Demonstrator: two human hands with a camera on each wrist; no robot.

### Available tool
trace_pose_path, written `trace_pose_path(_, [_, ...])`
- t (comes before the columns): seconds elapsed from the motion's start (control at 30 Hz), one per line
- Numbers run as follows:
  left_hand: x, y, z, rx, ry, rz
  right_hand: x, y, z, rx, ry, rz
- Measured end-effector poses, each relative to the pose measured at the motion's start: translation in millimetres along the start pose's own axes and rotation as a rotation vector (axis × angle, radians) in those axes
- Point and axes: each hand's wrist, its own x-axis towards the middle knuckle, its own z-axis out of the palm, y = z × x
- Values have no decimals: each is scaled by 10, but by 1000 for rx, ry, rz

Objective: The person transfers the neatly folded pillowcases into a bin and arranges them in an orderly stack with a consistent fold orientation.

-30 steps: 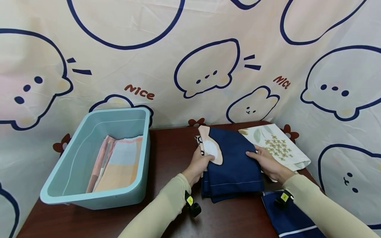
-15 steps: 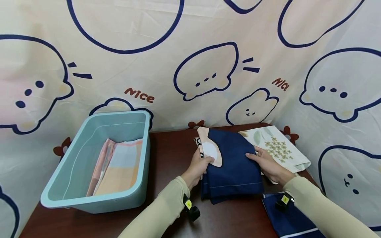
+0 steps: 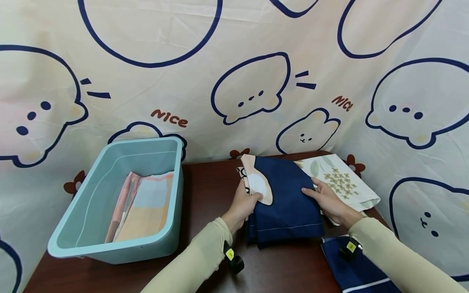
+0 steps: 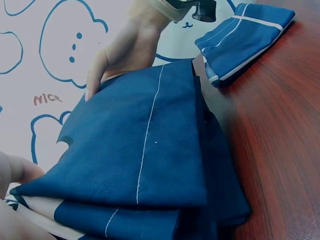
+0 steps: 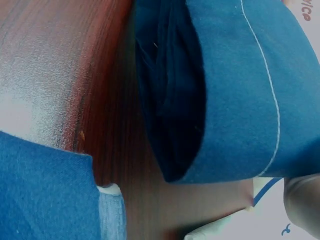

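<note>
Both hands hold a folded navy cloth over the middle right of the table. It has a pale stitched line near its lower edge and a peach-and-white patch at its upper left. My left hand pinches the left edge, thumb on top of the patch and fingers hidden beneath. At the right edge, my right hand grips with its thumb on top; its other fingers are mostly out of sight. Loose layers of the navy cloth hang under the top fold in the left wrist view.
A light blue plastic bin stands at the left with a folded checked cloth inside. Behind the right hand lies a white floral cloth. Another navy cloth with a white stripe lies under the right forearm on the dark wood table.
The head view has shifted slightly. Both hands keep their hold on the navy cloth in nearly the same place.
</note>
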Motion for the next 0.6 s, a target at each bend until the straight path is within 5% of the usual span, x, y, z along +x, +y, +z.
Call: trace_pose_path(0.6, [-46,69,-9,38,88,22,-69,-83,84,-58,36,22])
